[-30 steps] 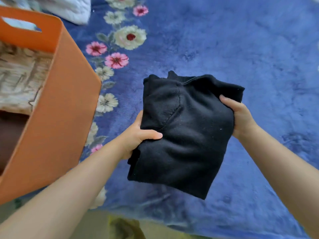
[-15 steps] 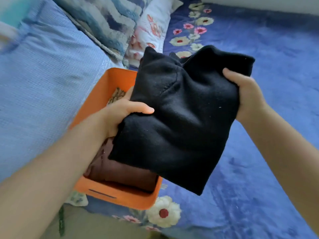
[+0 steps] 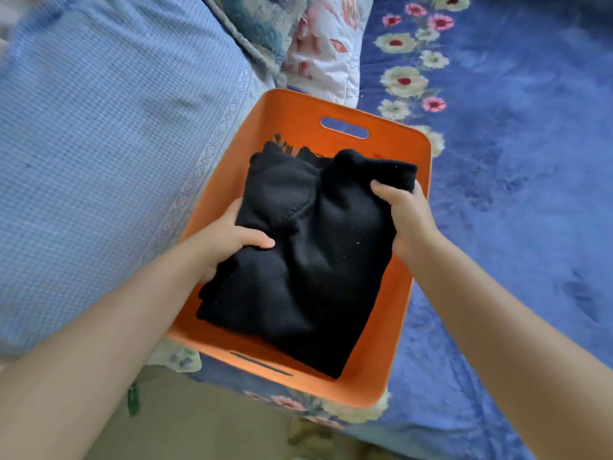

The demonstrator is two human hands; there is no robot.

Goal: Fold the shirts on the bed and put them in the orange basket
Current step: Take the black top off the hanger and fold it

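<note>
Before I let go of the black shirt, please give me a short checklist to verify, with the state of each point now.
1. Folded black shirt is inside the walls of the orange basket: ok.
2. Shirt remains folded, no sleeve hanging over the rim: ok.
3. Left hand grips the shirt's left edge, thumb on top: ok.
4. Right hand grips the upper right edge: ok.
5. Shirt already rests on what lies below it: cannot tell, the shirt hides it.
6. Basket sits steady on the blue floral blanket: cannot tell; its near edge is close to the bed's edge.
</note>
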